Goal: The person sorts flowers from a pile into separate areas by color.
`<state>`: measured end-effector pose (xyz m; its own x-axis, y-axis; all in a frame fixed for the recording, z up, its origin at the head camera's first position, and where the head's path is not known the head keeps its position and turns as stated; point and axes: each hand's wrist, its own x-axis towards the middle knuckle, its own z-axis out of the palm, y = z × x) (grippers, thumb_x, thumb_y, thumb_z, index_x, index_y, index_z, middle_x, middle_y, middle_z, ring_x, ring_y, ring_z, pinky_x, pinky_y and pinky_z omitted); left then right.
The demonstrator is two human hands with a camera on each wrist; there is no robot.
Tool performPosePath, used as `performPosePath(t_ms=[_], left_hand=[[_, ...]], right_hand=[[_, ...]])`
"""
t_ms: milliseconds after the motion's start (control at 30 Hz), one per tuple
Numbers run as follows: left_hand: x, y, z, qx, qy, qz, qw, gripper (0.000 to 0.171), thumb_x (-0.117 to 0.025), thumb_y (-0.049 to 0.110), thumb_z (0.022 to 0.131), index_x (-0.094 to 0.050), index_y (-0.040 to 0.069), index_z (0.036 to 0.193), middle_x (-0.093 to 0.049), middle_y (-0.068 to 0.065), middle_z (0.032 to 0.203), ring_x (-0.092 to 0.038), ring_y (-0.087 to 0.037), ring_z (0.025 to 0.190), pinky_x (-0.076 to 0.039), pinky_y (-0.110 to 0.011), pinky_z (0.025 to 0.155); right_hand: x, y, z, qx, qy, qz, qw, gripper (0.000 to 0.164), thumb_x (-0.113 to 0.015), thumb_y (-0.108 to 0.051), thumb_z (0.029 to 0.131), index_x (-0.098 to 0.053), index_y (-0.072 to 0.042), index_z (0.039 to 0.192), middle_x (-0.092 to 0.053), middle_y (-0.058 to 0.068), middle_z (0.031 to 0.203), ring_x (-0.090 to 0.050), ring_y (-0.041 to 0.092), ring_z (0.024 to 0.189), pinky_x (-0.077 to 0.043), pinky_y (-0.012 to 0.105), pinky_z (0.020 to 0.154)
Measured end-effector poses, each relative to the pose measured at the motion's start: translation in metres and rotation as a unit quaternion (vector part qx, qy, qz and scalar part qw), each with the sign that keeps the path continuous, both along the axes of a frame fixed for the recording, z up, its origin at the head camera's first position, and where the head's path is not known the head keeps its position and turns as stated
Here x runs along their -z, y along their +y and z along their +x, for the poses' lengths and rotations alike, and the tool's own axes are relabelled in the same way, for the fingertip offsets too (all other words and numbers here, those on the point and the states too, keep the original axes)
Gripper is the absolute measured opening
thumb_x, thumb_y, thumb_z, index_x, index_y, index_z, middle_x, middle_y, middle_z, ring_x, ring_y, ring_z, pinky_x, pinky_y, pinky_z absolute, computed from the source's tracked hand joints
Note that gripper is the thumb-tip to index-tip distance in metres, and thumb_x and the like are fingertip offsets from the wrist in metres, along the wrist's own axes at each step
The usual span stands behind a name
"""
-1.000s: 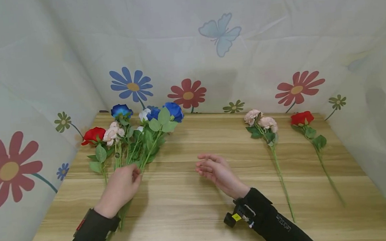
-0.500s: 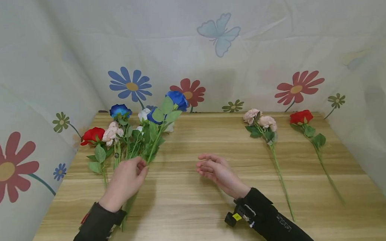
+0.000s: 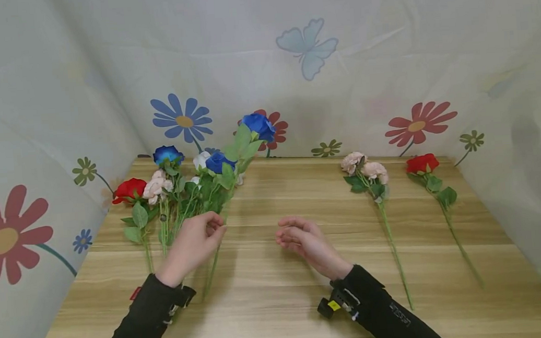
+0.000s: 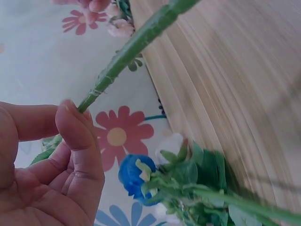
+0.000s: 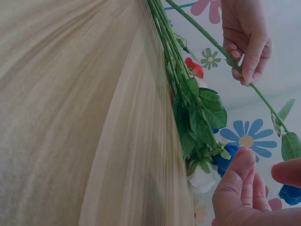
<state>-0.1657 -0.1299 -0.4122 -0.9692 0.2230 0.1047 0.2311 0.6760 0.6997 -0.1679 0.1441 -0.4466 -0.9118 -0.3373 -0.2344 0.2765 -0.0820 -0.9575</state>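
My left hand pinches the green stem of a blue rose between thumb and fingers. The rose is lifted and tilted, its bloom up and to the right in front of the backdrop. Beneath and left of it lies a cluster of flowers: another blue rose, a lighter blue rose, a pale pink flower, a red rose and white blooms. My right hand hovers near the table's middle, fingers loosely bent and holding nothing; the right wrist view shows its thumb apart from the fingers.
On the right of the wooden table lie a pale pink flower stem and a red rose. A printed fabric backdrop encloses the table's back and sides.
My left hand has moved right and slightly away from me, carrying the blue rose up and out of the cluster. My right hand has stayed almost still.
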Motion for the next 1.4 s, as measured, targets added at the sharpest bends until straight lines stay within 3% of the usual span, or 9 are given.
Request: performPosePath(t_ms=[200,300,467,533,633,767,967,1200,1400], left_hand=[[0.004,0.013,-0.006,0.023,-0.029,0.064,0.9973,0.016,-0.062,0.015,0.099,-0.067,0.002,0.108,-0.069,-0.012,0.096,-0.068,-0.017,0.078,-0.054,-0.029,0.068],[0.005,0.022,-0.009,0.032,-0.054,0.102,0.9928,0.016,-0.062,0.014,0.1,-0.065,0.001,0.108,-0.068,-0.014,0.097,-0.071,-0.023,0.076,-0.054,-0.03,0.064],[0.008,0.036,-0.015,0.047,-0.088,0.162,0.9818,0.017,-0.061,0.013,0.1,-0.064,-0.002,0.108,-0.067,-0.017,0.098,-0.071,-0.023,0.077,-0.06,-0.044,0.074],[0.01,0.042,-0.018,0.053,-0.102,0.186,0.9757,0.017,-0.061,0.012,0.1,-0.063,-0.003,0.108,-0.066,-0.019,0.099,-0.071,-0.019,0.077,-0.06,-0.048,0.079],[0.012,0.05,-0.02,0.06,-0.124,0.216,0.9667,0.019,-0.061,0.011,0.1,-0.063,-0.005,0.11,-0.066,-0.025,0.105,-0.07,-0.014,0.077,-0.061,-0.044,0.08],[0.013,0.06,-0.022,0.068,-0.146,0.247,0.9556,0.021,-0.06,0.011,0.1,-0.062,-0.006,0.113,-0.065,-0.028,0.109,-0.069,-0.012,0.078,-0.061,-0.033,0.078],[0.015,0.071,-0.024,0.081,-0.155,0.277,0.9448,0.021,-0.061,0.01,0.1,-0.062,-0.007,0.112,-0.063,-0.031,0.111,-0.068,-0.009,0.078,-0.061,-0.029,0.08],[0.018,0.077,-0.024,0.09,-0.164,0.281,0.9412,0.02,-0.061,0.009,0.1,-0.062,-0.008,0.111,-0.063,-0.03,0.11,-0.067,-0.012,0.078,-0.06,-0.025,0.076],[0.02,0.075,-0.024,0.104,-0.151,0.26,0.9481,0.027,-0.059,0.015,0.102,-0.062,-0.007,0.118,-0.065,-0.027,0.113,-0.07,-0.015,0.083,-0.061,-0.032,0.08]], right_hand=[[0.0,0.002,0.003,-0.019,0.019,0.013,1.0,0.041,-0.047,-0.008,0.103,-0.04,0.013,0.138,-0.064,0.0,0.104,-0.066,0.009,0.094,-0.056,0.027,0.093],[0.001,0.003,0.004,-0.035,0.035,0.032,0.998,0.041,-0.049,-0.007,0.102,-0.042,0.014,0.137,-0.066,0.012,0.11,-0.066,0.01,0.096,-0.057,0.029,0.093],[0.001,0.003,0.008,-0.087,0.077,0.083,0.99,0.045,-0.05,-0.01,0.101,-0.044,0.014,0.137,-0.059,0.035,0.127,-0.068,0.018,0.103,-0.056,0.033,0.094],[0.0,0.002,0.01,-0.109,0.085,0.095,0.986,0.045,-0.05,-0.013,0.102,-0.045,0.013,0.138,-0.057,0.036,0.13,-0.068,0.024,0.108,-0.056,0.036,0.095],[-0.001,0.001,0.011,-0.138,0.093,0.1,0.981,0.044,-0.051,-0.014,0.102,-0.047,0.011,0.138,-0.058,0.035,0.131,-0.067,0.032,0.112,-0.056,0.04,0.095],[-0.003,0.0,0.013,-0.165,0.098,0.098,0.977,0.042,-0.052,-0.015,0.102,-0.049,0.01,0.136,-0.058,0.036,0.129,-0.067,0.022,0.105,-0.056,0.037,0.091],[0.0,-0.002,0.015,-0.187,0.112,0.08,0.973,0.038,-0.054,-0.013,0.103,-0.049,0.017,0.127,-0.062,0.037,0.113,-0.067,0.01,0.088,-0.058,0.027,0.08],[0.0,-0.001,0.018,-0.189,0.124,0.082,0.971,0.032,-0.051,-0.01,0.105,-0.05,0.018,0.118,-0.064,0.023,0.098,-0.067,0.01,0.083,-0.059,0.025,0.074],[0.0,0.001,0.021,-0.183,0.129,0.097,0.97,0.03,-0.05,-0.011,0.105,-0.052,0.017,0.114,-0.063,0.031,0.099,-0.065,0.007,0.081,-0.058,0.026,0.074]])
